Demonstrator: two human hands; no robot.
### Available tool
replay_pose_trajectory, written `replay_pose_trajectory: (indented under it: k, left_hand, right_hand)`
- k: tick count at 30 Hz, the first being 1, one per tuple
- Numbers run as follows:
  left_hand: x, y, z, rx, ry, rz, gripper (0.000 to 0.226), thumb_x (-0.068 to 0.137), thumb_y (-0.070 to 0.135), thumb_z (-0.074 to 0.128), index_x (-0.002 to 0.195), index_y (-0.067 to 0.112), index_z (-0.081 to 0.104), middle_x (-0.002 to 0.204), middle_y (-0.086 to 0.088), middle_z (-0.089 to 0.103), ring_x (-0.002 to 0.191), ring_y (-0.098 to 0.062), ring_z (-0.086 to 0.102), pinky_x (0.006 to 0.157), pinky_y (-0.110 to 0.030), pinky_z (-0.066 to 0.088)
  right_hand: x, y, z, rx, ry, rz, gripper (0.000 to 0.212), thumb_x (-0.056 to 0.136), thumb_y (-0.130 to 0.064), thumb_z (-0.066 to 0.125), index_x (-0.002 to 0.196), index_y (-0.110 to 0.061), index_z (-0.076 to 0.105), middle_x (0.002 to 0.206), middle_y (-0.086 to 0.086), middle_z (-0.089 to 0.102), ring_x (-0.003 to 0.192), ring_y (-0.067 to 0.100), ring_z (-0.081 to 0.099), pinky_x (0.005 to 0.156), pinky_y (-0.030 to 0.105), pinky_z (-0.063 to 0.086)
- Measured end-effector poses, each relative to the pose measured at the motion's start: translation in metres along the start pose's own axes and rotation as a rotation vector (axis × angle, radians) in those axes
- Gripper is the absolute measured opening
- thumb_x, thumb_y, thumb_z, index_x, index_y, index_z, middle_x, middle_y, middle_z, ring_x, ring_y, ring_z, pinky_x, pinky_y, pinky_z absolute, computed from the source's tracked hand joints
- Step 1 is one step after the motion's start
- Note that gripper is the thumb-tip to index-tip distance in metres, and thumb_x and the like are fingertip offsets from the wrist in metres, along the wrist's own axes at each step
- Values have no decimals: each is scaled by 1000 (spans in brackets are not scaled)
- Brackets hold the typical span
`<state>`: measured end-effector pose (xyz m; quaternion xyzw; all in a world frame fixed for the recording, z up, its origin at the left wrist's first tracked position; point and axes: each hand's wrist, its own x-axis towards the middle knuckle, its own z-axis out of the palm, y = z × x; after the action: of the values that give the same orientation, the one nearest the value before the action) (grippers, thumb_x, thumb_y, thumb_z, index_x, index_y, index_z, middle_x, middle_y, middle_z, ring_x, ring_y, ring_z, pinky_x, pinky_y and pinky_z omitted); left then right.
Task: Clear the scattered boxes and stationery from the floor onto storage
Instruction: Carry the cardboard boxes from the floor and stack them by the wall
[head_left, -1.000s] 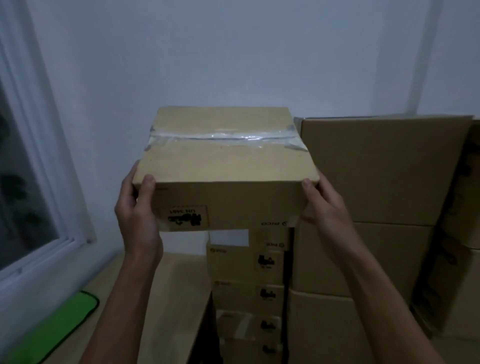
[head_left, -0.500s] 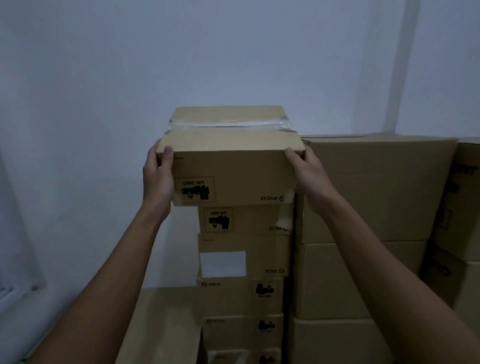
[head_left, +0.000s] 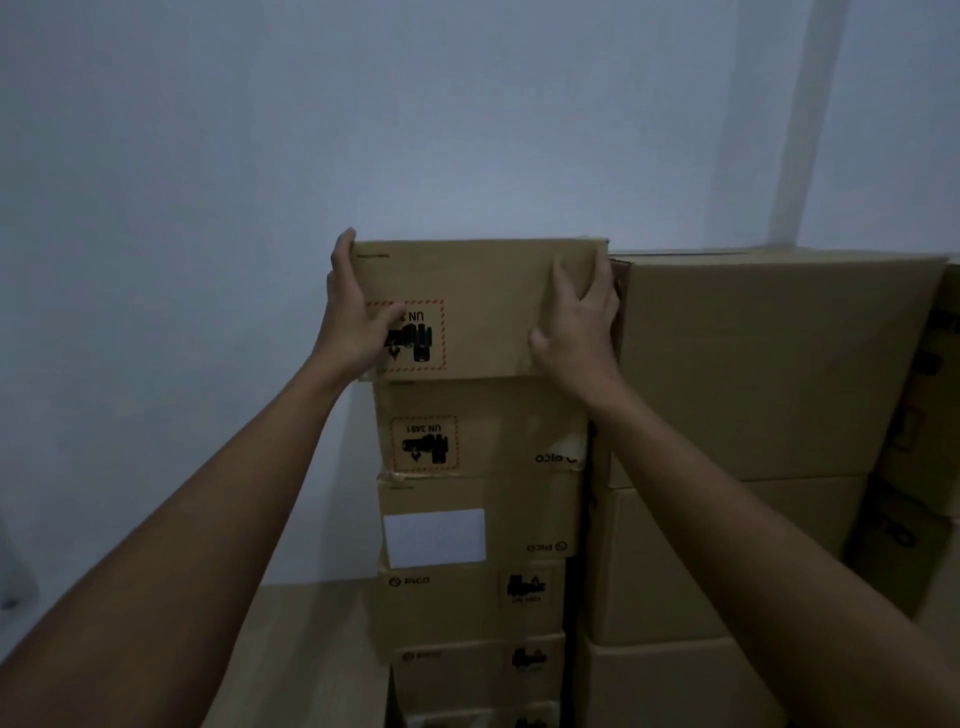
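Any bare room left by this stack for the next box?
Bare floor lies left of the stack, up to the wall. The right is crowded: the top box butts the big cartons. Both the left hand and right hand press it.

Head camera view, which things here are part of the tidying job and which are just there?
Part of the job:
top box
left hand
right hand
stack of small boxes

Just there:
big boxes
wall
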<state>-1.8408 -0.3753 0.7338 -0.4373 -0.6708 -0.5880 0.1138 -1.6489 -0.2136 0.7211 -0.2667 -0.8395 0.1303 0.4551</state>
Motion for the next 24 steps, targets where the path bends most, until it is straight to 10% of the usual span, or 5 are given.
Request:
replay_pose_trajectory:
  k: [17, 24]
  left_hand:
    - [31, -35, 23, 132, 78, 23, 98, 92, 16, 70, 157, 38, 0, 157, -8, 23, 138, -21, 33, 111, -51, 38]
    - [-14, -38, 40, 458, 44, -60, 103, 98, 27, 63, 154, 38, -23, 165, 1, -26, 154, -22, -12, 118, -67, 6]
  right_hand:
    - [12, 40, 37, -490, -41, -162, 85, 89, -4, 62, 160, -14, 17, 166, 21, 3, 147, 49, 17, 95, 51, 51]
    - [-3, 35, 13, -387, -191, -111, 71, 94, -9, 55, 158, -16, 23, 168, 4, -8, 152, 33, 7, 99, 50, 48]
